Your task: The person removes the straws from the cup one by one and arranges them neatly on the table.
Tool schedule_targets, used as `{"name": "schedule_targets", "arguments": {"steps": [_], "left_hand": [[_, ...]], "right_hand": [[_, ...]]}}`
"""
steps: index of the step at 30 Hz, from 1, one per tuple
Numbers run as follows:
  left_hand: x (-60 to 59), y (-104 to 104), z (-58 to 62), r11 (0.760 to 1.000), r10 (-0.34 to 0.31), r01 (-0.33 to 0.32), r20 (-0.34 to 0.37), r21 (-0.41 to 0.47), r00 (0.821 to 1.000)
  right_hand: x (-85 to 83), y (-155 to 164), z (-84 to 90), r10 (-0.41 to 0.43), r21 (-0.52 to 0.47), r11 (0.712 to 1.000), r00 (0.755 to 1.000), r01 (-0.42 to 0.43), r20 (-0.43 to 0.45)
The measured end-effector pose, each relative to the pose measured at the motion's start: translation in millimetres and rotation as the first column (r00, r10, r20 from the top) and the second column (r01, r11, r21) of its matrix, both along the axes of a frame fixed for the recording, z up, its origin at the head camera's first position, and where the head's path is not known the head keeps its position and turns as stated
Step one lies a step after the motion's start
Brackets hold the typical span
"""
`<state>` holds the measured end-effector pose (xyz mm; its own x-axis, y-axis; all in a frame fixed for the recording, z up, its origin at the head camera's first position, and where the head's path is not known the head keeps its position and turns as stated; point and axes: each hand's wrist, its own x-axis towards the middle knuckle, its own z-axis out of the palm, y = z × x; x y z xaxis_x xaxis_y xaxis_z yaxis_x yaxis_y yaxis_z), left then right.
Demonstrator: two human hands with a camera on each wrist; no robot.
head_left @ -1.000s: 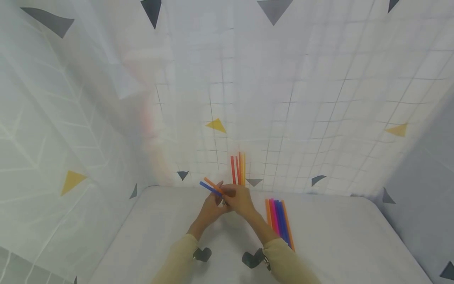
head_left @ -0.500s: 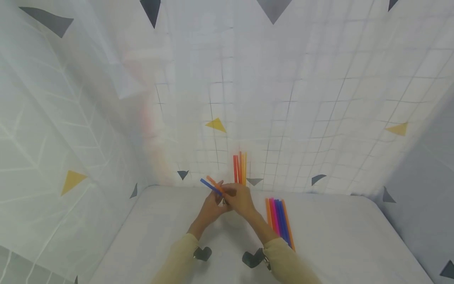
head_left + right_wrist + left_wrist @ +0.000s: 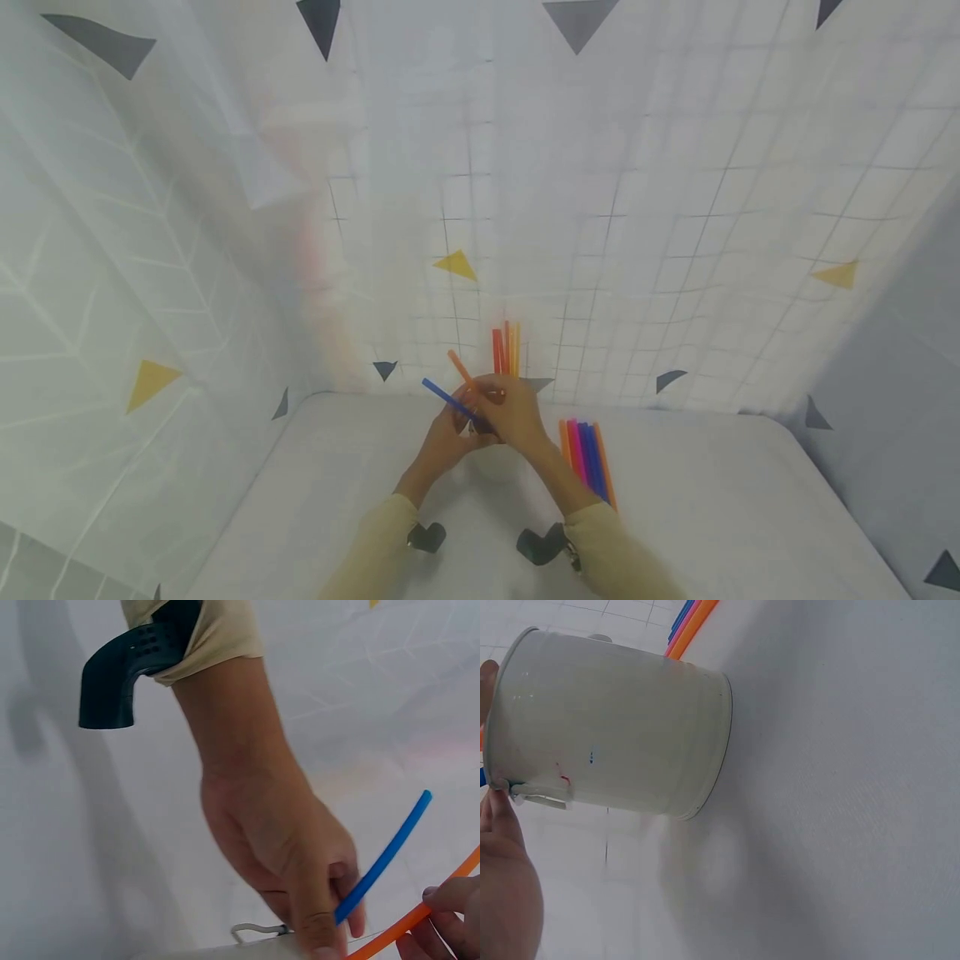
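In right hand [image 3: 517, 411], orange straw [image 3: 460, 367].

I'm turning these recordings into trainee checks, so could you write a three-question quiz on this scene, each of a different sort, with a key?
1. Which hand pinches the lifted orange stick?

2. True or false: the row of sticks lying on the table has an orange one along each outer side.

3. What does the left hand touch?
A) the row on the table
B) the pale bucket at its rim
C) the tabletop

Key:
1. The right hand
2. True
3. B
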<state>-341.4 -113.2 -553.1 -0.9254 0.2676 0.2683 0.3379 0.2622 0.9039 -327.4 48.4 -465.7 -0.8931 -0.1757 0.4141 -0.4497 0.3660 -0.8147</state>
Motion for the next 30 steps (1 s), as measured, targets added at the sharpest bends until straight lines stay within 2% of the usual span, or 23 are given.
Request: {"name": "schedule_targets", "arguments": {"steps": [4, 11, 16, 20, 23, 30], "left_hand": [[-1.2, 1.1, -1.6, 0.999, -0.015, 0.015, -0.001, 0.036, 1.0], [-1.4, 4.6, 0.3, 0.999, -0.016, 0.015, 0.008, 0.032, 1.0], [6.7, 5.2, 16.5, 0.999, -0.035, 0.035, 0.001, 0.032, 0.999], [13.7, 4.0, 27.4, 0.998, -0.043, 0.043, -0.015, 0.037, 0.999], [15.3, 3.9, 28.4, 0.998, -0.045, 0.046, -0.016, 0.036, 0.999], [18.8, 5.6, 32.2, 0.999, -0.042, 0.042, -0.015, 0.016, 0.999]], "right_hand": [[3.1, 6.3, 15.5, -0.02, -0.059, 0.998, 0.999, 0.018, -0.026], [5.1, 16.5, 42.8, -0.025, -0.167, 0.986, 0.993, 0.006, -0.117], [5.9, 24.8, 56.4, -0.03, -0.214, 0.977, 0.988, -0.003, -0.153], [21.8, 28.6, 82.3, -0.024, -0.215, 0.977, 0.985, -0.013, -0.17], [30.9, 32.6, 98.5, -0.043, -0.198, 0.98, 0.983, 0.007, -0.178], [10.7, 58.0, 86.7, -0.101, -0.159, 0.985, 0.969, 0.066, -0.224]]}}
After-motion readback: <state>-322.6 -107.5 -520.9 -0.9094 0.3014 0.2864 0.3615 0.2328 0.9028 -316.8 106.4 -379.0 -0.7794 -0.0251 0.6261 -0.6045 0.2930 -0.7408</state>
